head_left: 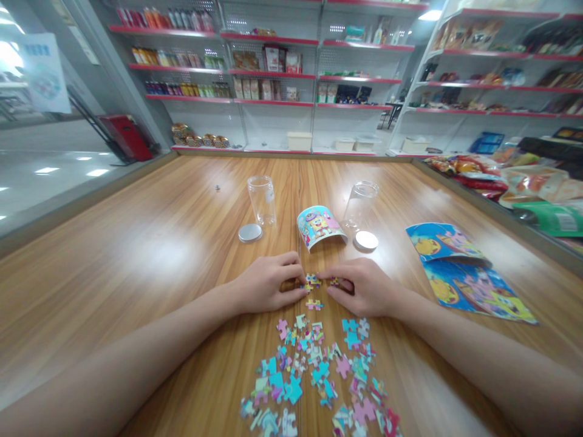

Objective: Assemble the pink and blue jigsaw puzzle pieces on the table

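My left hand (276, 283) rests on the table, its thumb and index finger closed at the left side of a small cluster of yellow puzzle pieces (311, 280). From the other side my right hand (364, 287) reaches in, its index fingertip against the cluster and its thumb held apart. Under its curled fingers a small loose puzzle piece (334, 281) shows in part. Just below the cluster lies a pink-and-yellow puzzle piece (314, 304). Closer to me, many loose puzzle pieces (291, 388) in blue, pink and green are scattered over the wooden table (182, 358).
A curved cartoon picture card (321, 226) stands beyond my hands between two clear jars (263, 203) (361, 206). Silver lids (250, 233) (365, 241) lie before them. Folded blue picture sheets (469, 273) are at right. Packaged goods (537, 188) and shelves (273, 73) border the table.
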Demonstrator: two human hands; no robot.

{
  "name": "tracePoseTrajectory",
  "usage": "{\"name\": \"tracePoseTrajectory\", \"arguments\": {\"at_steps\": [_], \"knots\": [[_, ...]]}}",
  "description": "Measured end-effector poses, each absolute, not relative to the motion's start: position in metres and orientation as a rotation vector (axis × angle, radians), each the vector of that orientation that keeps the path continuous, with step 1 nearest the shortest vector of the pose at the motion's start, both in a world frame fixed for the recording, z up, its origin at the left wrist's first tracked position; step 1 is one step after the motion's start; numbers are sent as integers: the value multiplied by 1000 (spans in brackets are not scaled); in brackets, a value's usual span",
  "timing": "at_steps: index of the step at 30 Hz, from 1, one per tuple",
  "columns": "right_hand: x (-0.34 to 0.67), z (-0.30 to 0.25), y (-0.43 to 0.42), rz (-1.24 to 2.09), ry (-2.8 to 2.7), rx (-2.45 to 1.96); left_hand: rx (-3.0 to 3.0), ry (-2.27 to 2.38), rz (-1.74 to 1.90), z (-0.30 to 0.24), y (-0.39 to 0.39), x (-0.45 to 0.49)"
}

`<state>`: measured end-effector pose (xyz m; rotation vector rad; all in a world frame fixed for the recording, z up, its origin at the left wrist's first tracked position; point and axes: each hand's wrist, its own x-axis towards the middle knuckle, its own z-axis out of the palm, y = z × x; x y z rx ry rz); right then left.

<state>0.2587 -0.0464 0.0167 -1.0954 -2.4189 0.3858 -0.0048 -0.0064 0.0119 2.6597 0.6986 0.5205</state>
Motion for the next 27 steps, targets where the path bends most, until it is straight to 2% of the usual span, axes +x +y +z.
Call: {"name": "tracePoseTrajectory", "arguments": {"at_steps": [16,27], "knots": [[257,15,-47,360,-2425,-1121,2596,548,463,16,-4,-9],[257,17,-47,365,-2423,-1125,2595,628,502,13,3,-14]]}}
